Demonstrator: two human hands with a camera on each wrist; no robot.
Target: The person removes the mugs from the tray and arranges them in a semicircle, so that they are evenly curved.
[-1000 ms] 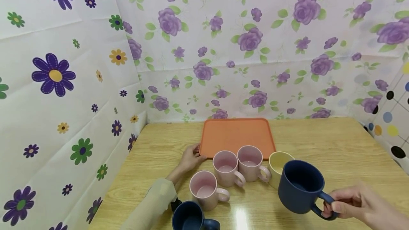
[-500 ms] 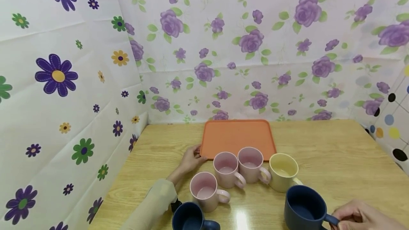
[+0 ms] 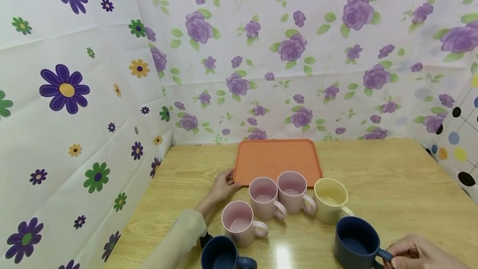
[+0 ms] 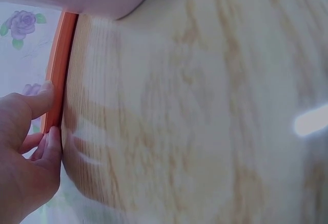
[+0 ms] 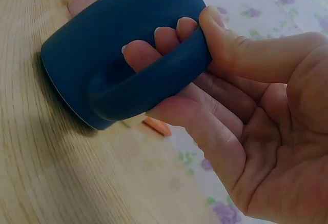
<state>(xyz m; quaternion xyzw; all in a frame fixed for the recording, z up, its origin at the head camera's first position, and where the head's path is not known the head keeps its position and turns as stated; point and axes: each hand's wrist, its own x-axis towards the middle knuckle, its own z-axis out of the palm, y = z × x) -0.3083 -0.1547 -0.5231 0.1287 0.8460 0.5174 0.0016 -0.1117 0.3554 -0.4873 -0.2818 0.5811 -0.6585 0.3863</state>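
My right hand (image 3: 420,254) holds a navy blue mug (image 3: 356,242) by its handle, at the front right of the table. In the right wrist view, fingers pass through the loop of the navy mug (image 5: 128,19) and the thumb presses on the handle's top end. The mug's base is at or very close to the tabletop. At the near left corner of an orange tray (image 3: 276,159), my left hand (image 3: 223,186) pinches the rim. The left wrist view shows thumb and fingers on either side of the tray's orange edge (image 4: 60,60).
Three pink mugs (image 3: 237,223) stand in front of the tray, handles toward the right. A yellow mug (image 3: 330,202) is just behind the held mug. Another navy mug (image 3: 219,254) stands at the front, beside my left forearm. Flowered sheets (image 3: 261,53) hang behind and left of the wooden table (image 3: 392,177).
My right hand has lowered the navy mug toward the table's front, uncovering the yellow mug, then shifted it slightly right. The left hand and tray stay put.
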